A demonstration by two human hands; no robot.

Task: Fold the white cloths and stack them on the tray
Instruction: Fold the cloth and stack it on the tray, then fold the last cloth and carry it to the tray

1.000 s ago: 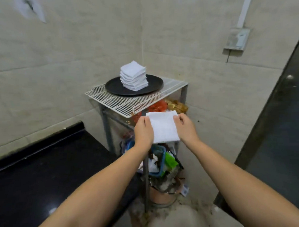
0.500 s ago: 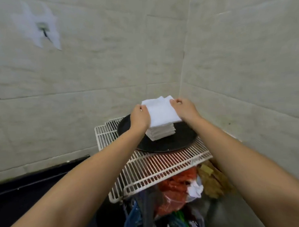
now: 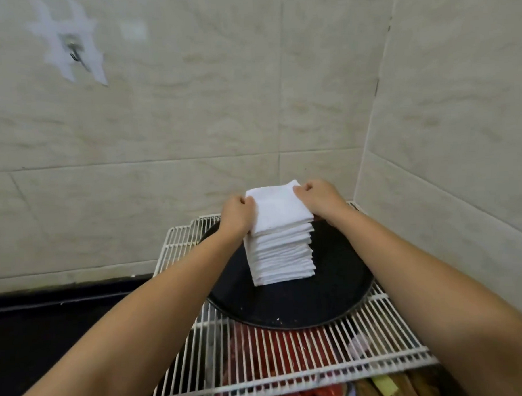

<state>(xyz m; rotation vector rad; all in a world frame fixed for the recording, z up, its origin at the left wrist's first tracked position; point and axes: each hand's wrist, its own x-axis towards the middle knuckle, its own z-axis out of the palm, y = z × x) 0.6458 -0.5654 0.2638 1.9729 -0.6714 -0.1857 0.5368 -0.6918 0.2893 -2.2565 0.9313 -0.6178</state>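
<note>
I saw my left hand (image 3: 236,217) curled on the left edge of the top folded cloth (image 3: 276,209), fingers tucked round it, and my right hand (image 3: 319,199) pinching the opposite edge the same way. Between the two hands that cloth lay on the stack of white cloths (image 3: 281,256), which stood just below my knuckles on the round black tray (image 3: 303,306). The tray sat on a white wire rack (image 3: 290,358) that spread out under both my forearms. Beyond my fingertips rose the tiled wall (image 3: 190,111), cornering off past my right hand.
</note>
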